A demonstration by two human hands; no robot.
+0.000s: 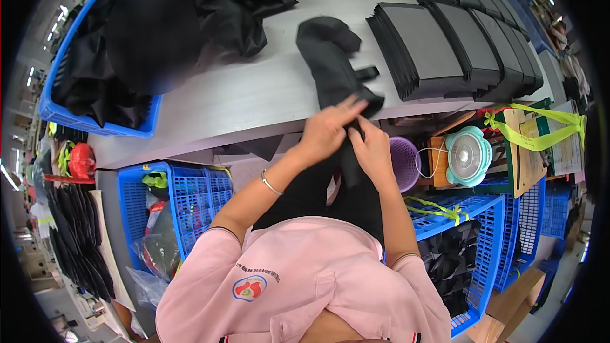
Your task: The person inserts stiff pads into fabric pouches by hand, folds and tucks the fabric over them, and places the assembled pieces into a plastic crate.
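Two hands work on a black cloth (330,70) at the counter (222,92).
The cloth lies partly on top and hangs over the edge. The right hand (373,152) has a narrow grip, pinching it; the left hand (324,132) is too blurry to tell. A loose pinch could let it slip down.
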